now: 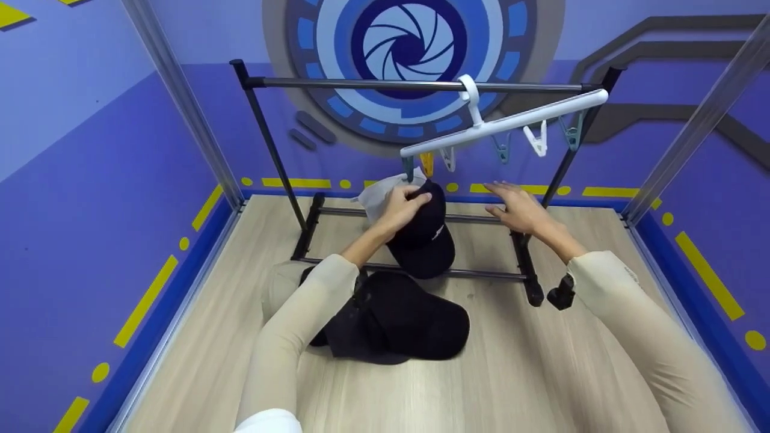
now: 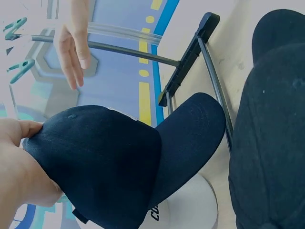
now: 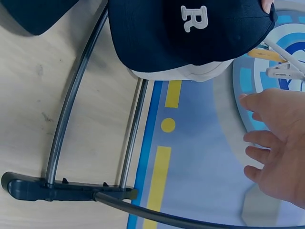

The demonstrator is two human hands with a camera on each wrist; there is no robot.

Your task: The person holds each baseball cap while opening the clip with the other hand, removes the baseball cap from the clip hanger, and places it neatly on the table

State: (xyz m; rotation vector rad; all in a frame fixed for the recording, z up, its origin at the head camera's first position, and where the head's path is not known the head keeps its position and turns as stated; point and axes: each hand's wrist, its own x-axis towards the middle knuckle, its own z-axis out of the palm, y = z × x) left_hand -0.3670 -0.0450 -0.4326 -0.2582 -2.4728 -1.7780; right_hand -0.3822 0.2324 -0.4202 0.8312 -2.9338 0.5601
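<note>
My left hand [image 1: 398,211] pinches a navy baseball cap [image 1: 430,246] by the top of its crown, the brim pointing down. A white letter R shows on the front of this cap [image 3: 190,29] in the right wrist view. Behind it, a white cap [image 1: 380,191] hangs at the left end of a white clip hanger [image 1: 508,123], near a dark green clip [image 1: 408,168] and a yellow clip [image 1: 427,163]. My right hand [image 1: 518,209] is held in the air to the right of the navy cap, fingers extended and holding nothing.
The hanger hooks over the top bar [image 1: 361,84] of a dark metal rack. More clips, among them a white clip [image 1: 536,139], dangle along the hanger. On the wooden floor in front lie overlapping black caps [image 1: 415,316] and a beige cap [image 1: 278,287]. Blue-purple panels [image 1: 78,180] enclose the space.
</note>
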